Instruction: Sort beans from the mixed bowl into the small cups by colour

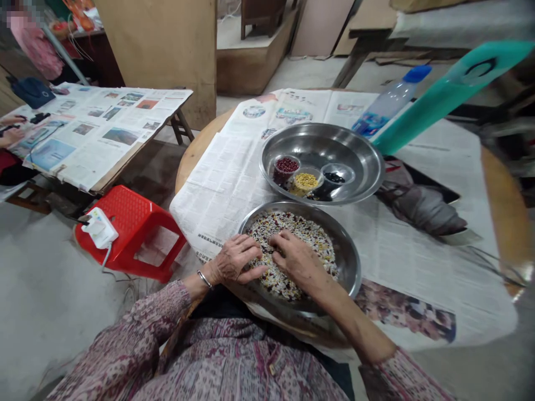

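A metal basin holds a spread of white grains mixed with red, yellow and dark beans. My left hand rests at the basin's left side, thumb apart from its bent fingers, with nothing visible in it. Over the middle of the mix, my right hand has its fingers curled together down at the grains; whatever they pinch is hidden. Just behind stands a larger metal basin. Inside it are clear cups of red beans, yellow beans and black beans.
Newspaper covers the round table. A water bottle, a long teal plastic object and a folded grey umbrella lie to the right. On the left, a red stool carries a power strip. Another person's hands are at the far-left table.
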A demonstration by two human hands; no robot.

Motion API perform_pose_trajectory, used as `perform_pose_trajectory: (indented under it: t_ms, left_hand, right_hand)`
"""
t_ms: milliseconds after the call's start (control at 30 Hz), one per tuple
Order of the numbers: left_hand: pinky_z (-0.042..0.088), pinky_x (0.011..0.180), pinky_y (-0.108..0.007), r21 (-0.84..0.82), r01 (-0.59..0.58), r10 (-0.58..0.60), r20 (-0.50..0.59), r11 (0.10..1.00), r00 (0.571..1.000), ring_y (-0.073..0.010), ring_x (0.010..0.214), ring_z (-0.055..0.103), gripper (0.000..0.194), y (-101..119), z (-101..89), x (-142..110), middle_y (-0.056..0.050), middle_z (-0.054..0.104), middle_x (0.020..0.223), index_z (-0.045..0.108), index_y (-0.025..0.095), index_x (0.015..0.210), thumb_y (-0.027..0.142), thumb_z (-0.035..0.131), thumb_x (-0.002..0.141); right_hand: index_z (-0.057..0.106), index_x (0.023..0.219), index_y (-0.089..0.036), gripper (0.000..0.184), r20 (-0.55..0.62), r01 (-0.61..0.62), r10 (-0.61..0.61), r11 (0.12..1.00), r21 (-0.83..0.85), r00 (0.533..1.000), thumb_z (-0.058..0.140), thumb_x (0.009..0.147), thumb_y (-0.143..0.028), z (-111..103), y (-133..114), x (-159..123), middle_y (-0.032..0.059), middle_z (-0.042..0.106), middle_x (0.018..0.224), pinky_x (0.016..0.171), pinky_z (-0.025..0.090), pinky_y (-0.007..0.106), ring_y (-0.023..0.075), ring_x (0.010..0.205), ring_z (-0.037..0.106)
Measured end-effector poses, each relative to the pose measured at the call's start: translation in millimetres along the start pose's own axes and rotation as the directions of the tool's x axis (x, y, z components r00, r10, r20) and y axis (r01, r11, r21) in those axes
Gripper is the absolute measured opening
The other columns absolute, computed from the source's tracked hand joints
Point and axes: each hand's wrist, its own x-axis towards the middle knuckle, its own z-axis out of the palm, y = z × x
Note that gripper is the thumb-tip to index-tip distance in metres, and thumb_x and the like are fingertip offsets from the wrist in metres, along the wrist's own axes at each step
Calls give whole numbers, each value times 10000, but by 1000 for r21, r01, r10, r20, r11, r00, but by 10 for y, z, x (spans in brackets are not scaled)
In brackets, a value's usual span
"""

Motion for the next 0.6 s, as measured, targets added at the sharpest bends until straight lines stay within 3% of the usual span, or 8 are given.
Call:
perform_pose_trajectory:
  t_ms: [100, 200, 333, 433, 533, 600]
  left_hand:
    - [488, 751, -342, -1, 6, -6, 5, 1000, 1000, -187, 811, 577, 247, -5, 6, -1, -73, 656, 868, 591, 145, 883, 379, 537, 940]
    - [492, 753, -340, 1, 4, -4, 7, 1000, 1000, -183, 805, 578, 242, -7, 10, 1, -71, 657, 869, 589, 146, 872, 375, 543, 936]
    - [495, 739, -344, 2, 5, -5, 10, 1000, 1000, -184, 794, 575, 230, -5, 5, 1, -66, 653, 858, 585, 149, 870, 366, 546, 933]
    - [512, 777, -360, -18, 11, -11, 2, 1000, 1000, -196, 852, 586, 224, -13, 13, -14, -80, 649, 912, 582, 149, 923, 370, 546, 933]
    - [524, 846, -399, -37, 2, -4, -47, 999, 999, -223, 954, 584, 294, -28, 33, -36, -119, 627, 1022, 563, 135, 1032, 412, 542, 932]
    - [524, 871, -418, -37, -5, 3, -74, 999, 997, -235, 984, 580, 330, -34, 42, -43, -133, 612, 1051, 544, 128, 1076, 425, 542, 932]
  right_hand:
    - [599, 803, -204, 186, 84, -22, 24, 999, -25, 996, 449, 858, -110, -30, 71, -129, 49, 605, 843, 706, 422, 283, 168, 775, 568]
    - [599, 777, -209, 187, 87, -26, 29, 999, -36, 996, 465, 855, -105, -90, 181, -383, 35, 603, 815, 685, 420, 281, 162, 756, 575]
    - [629, 822, -215, 169, 65, 73, -74, 997, 11, 995, 493, 892, -144, -144, 133, -649, 31, 618, 828, 725, 460, 289, 166, 797, 586]
    - [659, 922, -225, 155, 16, 194, -194, 981, 3, 981, 522, 896, -157, -98, -65, -644, 52, 655, 962, 770, 478, 312, 188, 903, 577]
    - [672, 997, -214, 185, -53, 322, -325, 945, -62, 944, 564, 863, -146, 10, -236, -491, 84, 637, 1212, 880, 469, 369, 238, 1113, 530]
    - [675, 986, -196, 166, -82, 372, -380, 923, -99, 921, 571, 862, -162, 66, -260, -347, 97, 620, 1269, 943, 443, 395, 255, 1187, 494]
